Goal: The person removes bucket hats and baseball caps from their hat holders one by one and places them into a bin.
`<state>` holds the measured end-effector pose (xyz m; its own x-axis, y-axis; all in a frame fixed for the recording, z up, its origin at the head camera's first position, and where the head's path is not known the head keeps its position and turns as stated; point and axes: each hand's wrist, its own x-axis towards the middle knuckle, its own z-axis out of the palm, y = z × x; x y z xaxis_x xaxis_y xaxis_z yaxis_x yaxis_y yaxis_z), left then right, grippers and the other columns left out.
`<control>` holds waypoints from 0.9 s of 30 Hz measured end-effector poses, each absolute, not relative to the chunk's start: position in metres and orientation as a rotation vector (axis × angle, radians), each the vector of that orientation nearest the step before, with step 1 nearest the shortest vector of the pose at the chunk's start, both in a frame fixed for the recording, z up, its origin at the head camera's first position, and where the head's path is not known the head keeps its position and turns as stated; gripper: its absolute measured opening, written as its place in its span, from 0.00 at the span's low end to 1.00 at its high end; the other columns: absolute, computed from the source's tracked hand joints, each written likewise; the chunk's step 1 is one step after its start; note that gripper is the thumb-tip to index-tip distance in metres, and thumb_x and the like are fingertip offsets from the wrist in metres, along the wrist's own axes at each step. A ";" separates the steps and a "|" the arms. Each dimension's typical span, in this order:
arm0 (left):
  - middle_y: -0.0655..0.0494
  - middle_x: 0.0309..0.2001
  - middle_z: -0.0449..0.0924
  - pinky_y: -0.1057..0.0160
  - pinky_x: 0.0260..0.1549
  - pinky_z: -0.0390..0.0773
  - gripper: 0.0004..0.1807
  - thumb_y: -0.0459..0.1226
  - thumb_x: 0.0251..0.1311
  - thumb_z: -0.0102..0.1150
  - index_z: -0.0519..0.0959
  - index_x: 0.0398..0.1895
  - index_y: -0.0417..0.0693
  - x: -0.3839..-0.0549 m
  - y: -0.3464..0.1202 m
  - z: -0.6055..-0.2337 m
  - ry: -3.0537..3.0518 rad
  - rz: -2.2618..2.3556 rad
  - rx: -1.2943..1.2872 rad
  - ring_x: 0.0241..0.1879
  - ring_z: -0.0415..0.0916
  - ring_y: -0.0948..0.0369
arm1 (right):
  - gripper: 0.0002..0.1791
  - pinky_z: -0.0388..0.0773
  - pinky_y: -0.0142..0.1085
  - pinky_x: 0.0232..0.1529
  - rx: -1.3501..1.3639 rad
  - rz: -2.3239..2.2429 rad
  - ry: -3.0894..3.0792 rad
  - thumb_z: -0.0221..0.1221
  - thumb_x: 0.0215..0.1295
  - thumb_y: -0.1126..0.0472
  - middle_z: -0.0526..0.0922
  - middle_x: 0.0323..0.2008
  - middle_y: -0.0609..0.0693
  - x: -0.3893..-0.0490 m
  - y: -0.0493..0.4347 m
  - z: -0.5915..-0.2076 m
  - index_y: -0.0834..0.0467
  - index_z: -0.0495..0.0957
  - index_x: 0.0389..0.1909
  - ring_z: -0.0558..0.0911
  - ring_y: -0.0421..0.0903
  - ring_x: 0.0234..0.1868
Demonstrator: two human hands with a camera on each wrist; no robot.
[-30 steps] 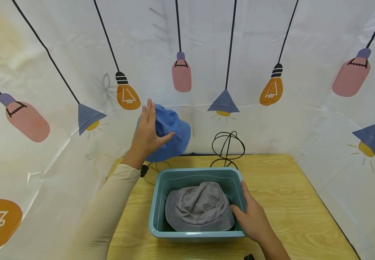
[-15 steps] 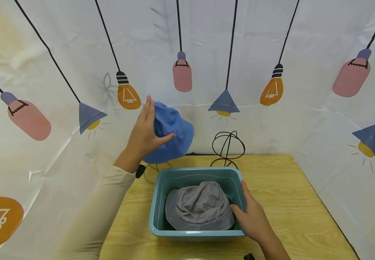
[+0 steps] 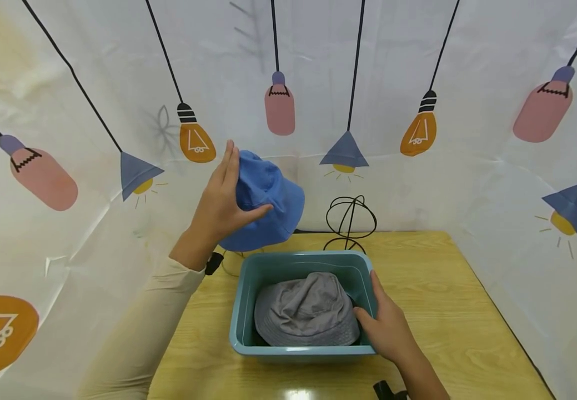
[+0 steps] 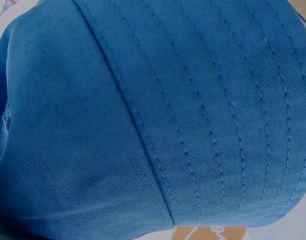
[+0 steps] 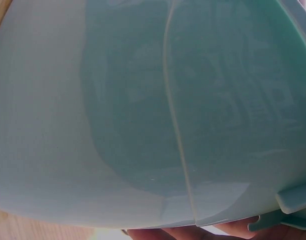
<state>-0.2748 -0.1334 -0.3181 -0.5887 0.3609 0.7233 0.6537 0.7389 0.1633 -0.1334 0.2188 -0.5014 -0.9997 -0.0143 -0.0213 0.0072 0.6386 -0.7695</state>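
My left hand (image 3: 220, 203) holds a blue bucket hat (image 3: 273, 205) up above the back left of the table. Its thumb lies across the hat's crown, and the long fingers point upward along the side. Stitched rows on the brim fill much of the left wrist view, where the blue hat (image 4: 143, 120) hides the fingers. My right hand (image 3: 388, 325) grips the right rim of a teal plastic basin (image 3: 236, 311), thumb inside and fingers outside. A grey bucket hat (image 3: 308, 314) lies crumpled in the basin. In the right wrist view, fingertips (image 5: 188, 233) show below the basin wall (image 5: 133, 100).
A black wire stand (image 3: 350, 222) stands behind the basin on the wooden table (image 3: 433, 289). Thin wire loops (image 3: 230, 265) show below the blue hat. A white curtain (image 3: 468, 194) printed with lamps closes off the back and sides.
The left hand and the blue hat have shifted slightly, the hat swinging a little to the right. The right hand keeps its grip on the basin. The head view has tilted slightly.
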 end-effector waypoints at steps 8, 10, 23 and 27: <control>0.53 0.85 0.39 0.43 0.73 0.64 0.74 0.58 0.44 0.81 0.42 0.85 0.44 -0.262 -0.125 -0.317 -2.214 -0.588 -0.832 0.82 0.49 0.49 | 0.50 0.58 0.68 0.72 -0.009 -1.328 2.819 0.57 0.75 0.49 0.48 0.83 0.59 -0.131 0.219 -0.496 0.45 0.34 0.85 0.54 0.66 0.80; 0.53 0.85 0.39 0.42 0.73 0.64 0.74 0.58 0.44 0.82 0.42 0.85 0.44 -0.259 -0.124 -0.317 -2.213 -0.602 -0.847 0.82 0.49 0.49 | 0.50 0.59 0.67 0.72 -0.008 -1.332 2.817 0.57 0.75 0.49 0.48 0.83 0.59 -0.130 0.218 -0.496 0.45 0.34 0.85 0.55 0.66 0.80; 0.53 0.85 0.39 0.42 0.73 0.65 0.73 0.57 0.45 0.82 0.43 0.85 0.44 -0.244 -0.113 -0.318 -2.251 -0.639 -0.882 0.82 0.49 0.50 | 0.50 0.60 0.67 0.72 -0.002 -1.311 2.815 0.57 0.76 0.48 0.48 0.83 0.59 -0.131 0.218 -0.496 0.44 0.33 0.85 0.55 0.65 0.80; 0.55 0.85 0.37 0.41 0.72 0.65 0.73 0.58 0.46 0.81 0.40 0.85 0.47 -0.238 -0.109 -0.319 -2.293 -0.662 -0.882 0.82 0.49 0.50 | 0.50 0.60 0.68 0.71 -0.006 -1.309 2.815 0.57 0.76 0.48 0.48 0.83 0.59 -0.131 0.218 -0.496 0.44 0.33 0.85 0.55 0.65 0.80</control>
